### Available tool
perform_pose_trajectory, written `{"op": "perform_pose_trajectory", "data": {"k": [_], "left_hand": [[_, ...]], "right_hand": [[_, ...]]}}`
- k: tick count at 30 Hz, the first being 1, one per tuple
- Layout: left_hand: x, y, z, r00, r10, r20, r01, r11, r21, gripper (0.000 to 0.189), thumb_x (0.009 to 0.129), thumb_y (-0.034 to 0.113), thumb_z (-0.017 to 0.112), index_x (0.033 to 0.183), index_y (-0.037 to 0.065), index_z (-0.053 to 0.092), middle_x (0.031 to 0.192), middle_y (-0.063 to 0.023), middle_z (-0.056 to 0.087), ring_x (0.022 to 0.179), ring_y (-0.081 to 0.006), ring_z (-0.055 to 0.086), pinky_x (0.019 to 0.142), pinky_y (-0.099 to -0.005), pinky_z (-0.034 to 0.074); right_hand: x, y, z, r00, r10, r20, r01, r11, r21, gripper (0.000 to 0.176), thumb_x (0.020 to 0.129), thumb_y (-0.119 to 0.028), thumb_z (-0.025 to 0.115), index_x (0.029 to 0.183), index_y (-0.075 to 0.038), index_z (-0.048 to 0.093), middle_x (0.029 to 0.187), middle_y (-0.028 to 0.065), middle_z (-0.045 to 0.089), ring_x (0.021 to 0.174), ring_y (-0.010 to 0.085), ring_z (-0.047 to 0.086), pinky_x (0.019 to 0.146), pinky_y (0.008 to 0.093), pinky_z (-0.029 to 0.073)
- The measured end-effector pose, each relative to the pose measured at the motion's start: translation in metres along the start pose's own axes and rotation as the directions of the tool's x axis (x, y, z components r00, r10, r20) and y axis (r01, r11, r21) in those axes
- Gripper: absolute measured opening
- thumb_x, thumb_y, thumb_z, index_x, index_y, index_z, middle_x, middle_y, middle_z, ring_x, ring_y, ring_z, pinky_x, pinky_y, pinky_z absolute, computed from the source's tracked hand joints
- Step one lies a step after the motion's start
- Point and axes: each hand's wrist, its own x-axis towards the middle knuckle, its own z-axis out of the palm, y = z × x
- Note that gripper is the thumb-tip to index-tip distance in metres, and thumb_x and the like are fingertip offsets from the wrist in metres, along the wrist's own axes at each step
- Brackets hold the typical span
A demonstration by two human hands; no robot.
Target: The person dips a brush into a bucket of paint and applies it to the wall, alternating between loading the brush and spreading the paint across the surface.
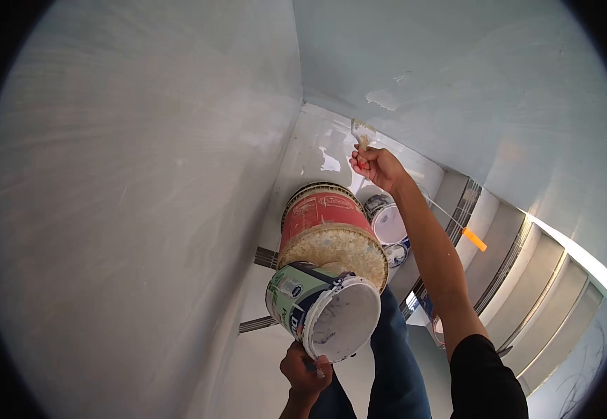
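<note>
My left hand (306,370) grips the lower rim of a green and dark-blue paint bucket (289,299), thumb over the edge. The bucket is tilted with its mouth toward me, and whitish paint coats its inside. My right hand (381,170) reaches up and away, fingers closed around the handle of a paintbrush (363,130). The brush points up close to the pale blue wall (450,77), its bristles whitish, with red at the handle's end. Behind the green bucket stands a large red bucket (323,211) with a stained, pale top.
Smaller paint cans (390,225) stand to the right of the red bucket. A paint roller frame with an orange handle (474,239) lies near the stairs (527,272), which run along the right. A grey-white wall (142,195) fills the left. White splotches (330,160) mark the floor at the corner.
</note>
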Motion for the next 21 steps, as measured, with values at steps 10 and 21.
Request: {"op": "perform_pose_trajectory", "data": {"k": [10,21], "left_hand": [[0.015,0.019,-0.009,0.993,-0.101,-0.063,0.100,0.995,-0.007,0.057,0.093,0.056,0.058,0.086,0.001,0.040,0.071,-0.0070,0.053,0.063,-0.0120,0.049,0.057,-0.0264,0.040],[0.011,0.005,-0.001,0.997,0.007,-0.083,-0.011,0.998,-0.055,0.050,0.091,0.049,0.062,0.089,0.002,0.044,0.068,-0.0060,0.053,0.052,-0.0149,0.050,0.047,-0.0265,0.040]], "right_hand": [[-0.081,-0.066,0.067,0.950,-0.312,0.010,0.311,0.949,0.056,0.016,0.099,-0.009,0.050,0.110,0.003,0.053,0.094,0.0086,0.060,0.080,0.0141,0.064,0.067,0.0226,0.058],[-0.244,-0.056,0.119,0.882,-0.462,0.095,0.469,0.879,-0.079,0.045,0.094,-0.008,0.056,0.134,0.008,0.044,0.090,0.0137,0.064,0.065,0.0214,0.070,0.047,0.0288,0.057]]}}
